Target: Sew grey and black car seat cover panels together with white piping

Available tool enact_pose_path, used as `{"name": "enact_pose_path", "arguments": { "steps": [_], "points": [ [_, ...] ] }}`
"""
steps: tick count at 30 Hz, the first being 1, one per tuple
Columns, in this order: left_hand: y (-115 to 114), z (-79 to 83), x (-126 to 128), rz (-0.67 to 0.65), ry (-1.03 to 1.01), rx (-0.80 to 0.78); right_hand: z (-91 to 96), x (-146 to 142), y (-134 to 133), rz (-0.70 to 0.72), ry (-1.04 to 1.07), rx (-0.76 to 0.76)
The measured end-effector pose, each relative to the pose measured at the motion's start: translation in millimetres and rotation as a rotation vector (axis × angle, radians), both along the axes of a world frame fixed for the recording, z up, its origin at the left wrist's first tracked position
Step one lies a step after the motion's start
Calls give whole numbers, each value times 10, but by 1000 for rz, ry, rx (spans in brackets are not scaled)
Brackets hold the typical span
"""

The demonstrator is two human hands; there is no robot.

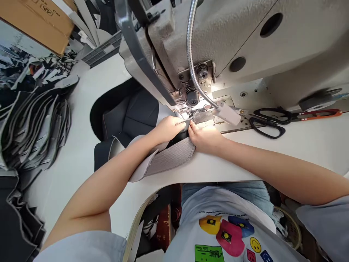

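Observation:
A black and grey padded cover (pixel 140 114) with stitched seams lies on the white table, its front part under the sewing machine (pixel 192 96). My left hand (pixel 169 129) pinches the cover's edge just left of the presser foot. Close beside it, my right hand (pixel 203 138) grips the same edge, fingertips almost touching the left hand's. A grey mesh-backed flap (pixel 171 158) of the cover curls out below both hands. The lamp lights the needle area, but the needle itself is hard to make out.
Black-handled scissors (pixel 268 122) and an orange-handled tool (pixel 319 115) lie right of the machine bed. A flexible lamp (pixel 227 113) hangs over the needle area. Stacked fabric pieces (pixel 35 127) cover the table's left side. A grey crate (pixel 105 49) and cardboard box (pixel 38 22) stand behind.

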State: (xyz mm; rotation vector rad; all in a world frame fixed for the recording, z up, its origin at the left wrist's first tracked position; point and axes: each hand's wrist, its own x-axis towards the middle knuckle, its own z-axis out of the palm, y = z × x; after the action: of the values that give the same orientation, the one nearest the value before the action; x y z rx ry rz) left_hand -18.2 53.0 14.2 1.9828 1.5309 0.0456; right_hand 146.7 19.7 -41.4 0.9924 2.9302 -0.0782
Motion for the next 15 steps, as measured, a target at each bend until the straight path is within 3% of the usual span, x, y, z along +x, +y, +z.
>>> {"name": "enact_pose_path", "arguments": {
  "steps": [10, 15],
  "points": [
    [120, -137, 44, -62, -6, 137, -104, -8, 71, -27, 94, 72],
    [151, 28, -57, -145, 123, 59, -10, 265, 23, 27, 296, -11]
  ]
}}
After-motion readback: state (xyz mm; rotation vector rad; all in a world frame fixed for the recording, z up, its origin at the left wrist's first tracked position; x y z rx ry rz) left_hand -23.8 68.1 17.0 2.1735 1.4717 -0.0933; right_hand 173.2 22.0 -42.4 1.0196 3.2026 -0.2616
